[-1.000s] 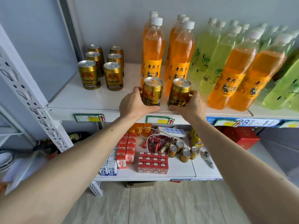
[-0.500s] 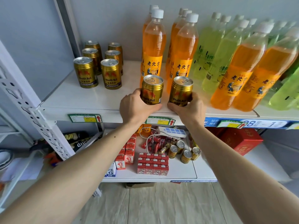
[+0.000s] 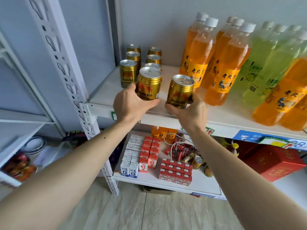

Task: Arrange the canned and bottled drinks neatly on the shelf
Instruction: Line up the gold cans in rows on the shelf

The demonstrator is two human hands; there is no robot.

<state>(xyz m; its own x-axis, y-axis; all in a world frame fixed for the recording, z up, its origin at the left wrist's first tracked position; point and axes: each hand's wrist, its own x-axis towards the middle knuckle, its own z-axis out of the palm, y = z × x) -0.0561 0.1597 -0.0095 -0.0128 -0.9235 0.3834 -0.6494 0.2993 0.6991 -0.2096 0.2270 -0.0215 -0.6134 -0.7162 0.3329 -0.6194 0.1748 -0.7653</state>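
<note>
My left hand grips a gold can just above the white upper shelf, right in front of the two rows of gold cans at its left end. My right hand grips a second gold can, tilted a little, beside the first and left of the orange bottles. Both cans are upright with pull tabs showing. Green bottles and more orange bottles stand further right.
A perforated white upright stands left of the shelf. The lower shelf carries small red and white cartons, red snack packs, a white cable, a few loose gold cans and a red box. Pale floor lies below.
Both hands have lifted their cans off the shelf front and carried them left toward the rows of gold cans. The view has swung left with them.
</note>
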